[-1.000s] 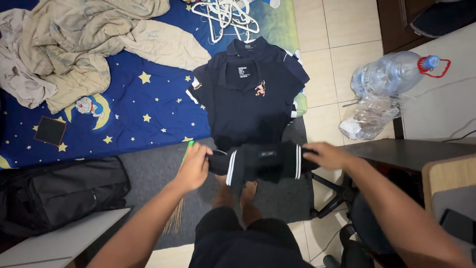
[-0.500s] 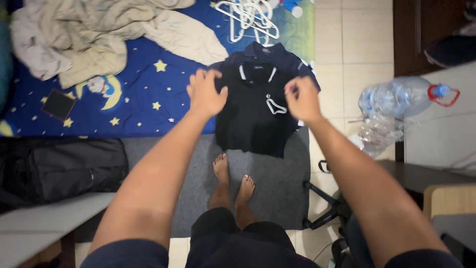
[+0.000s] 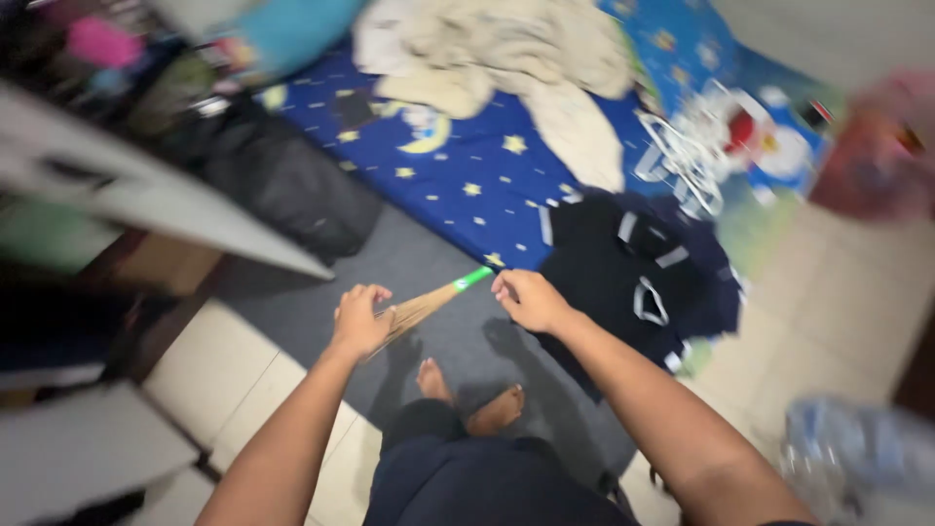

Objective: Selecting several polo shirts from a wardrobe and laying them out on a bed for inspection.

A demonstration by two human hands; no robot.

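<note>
The view is motion-blurred. My left hand (image 3: 359,318) hovers with curled fingers over the bristle end of a straw broom (image 3: 433,303) with a green band, which lies on the grey mat (image 3: 410,255). It is unclear whether the hand touches the broom. Just right of the green band is my right hand (image 3: 527,298), loosely closed and empty. To its right a stack of folded dark polo shirts (image 3: 623,282) with white-striped collars rests at the edge of a blue star-print mattress (image 3: 467,180). My bare feet (image 3: 469,393) stand on the mat below.
A heap of beige clothes (image 3: 497,49) and white hangers (image 3: 682,156) lie on the mattress. A black bag (image 3: 282,180) sits on the floor at left beside a white board edge (image 3: 146,200). A blurred water bottle (image 3: 857,453) is at lower right.
The black striped shirt went from my hands onto the stack. My hands then pulled back toward me, and the view swung left and tilted.
</note>
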